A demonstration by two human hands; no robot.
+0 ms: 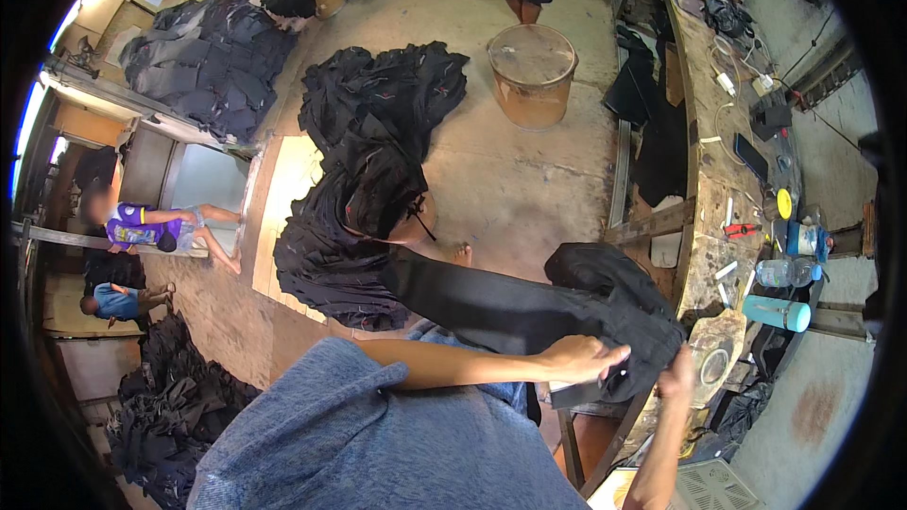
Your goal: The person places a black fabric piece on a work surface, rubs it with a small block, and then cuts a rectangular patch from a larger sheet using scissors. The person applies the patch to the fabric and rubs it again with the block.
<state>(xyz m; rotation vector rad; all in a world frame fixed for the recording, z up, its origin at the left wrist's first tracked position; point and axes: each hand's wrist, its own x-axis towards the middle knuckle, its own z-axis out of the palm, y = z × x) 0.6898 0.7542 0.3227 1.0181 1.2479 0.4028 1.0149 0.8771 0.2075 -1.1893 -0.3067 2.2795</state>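
Supporting the black garment [501, 297] across your front, you have one end near the bench edge and the other reaching to the dark cloth pile [326, 260] at your left; this placement probably lets the bench side carry some weight, leaving the worked end near both hands. Your right hand [675, 376] is partly closed on the garment's far right edge, apparently to steady it; motion blur hides the exact finger contact. Your left hand [581, 359] lies over the cloth, fingers curled and thumb pointing right; you cannot tell from this view whether it pinches fabric or holds a small item. Your left forearm crosses nearly level from the left; your right forearm rises from the lower edge. Beyond stands the workbench [701, 260], bearing a turquoise flask [777, 313] and clear bottles [788, 272]; a lidded tub [532, 106] stands on the floor ahead.
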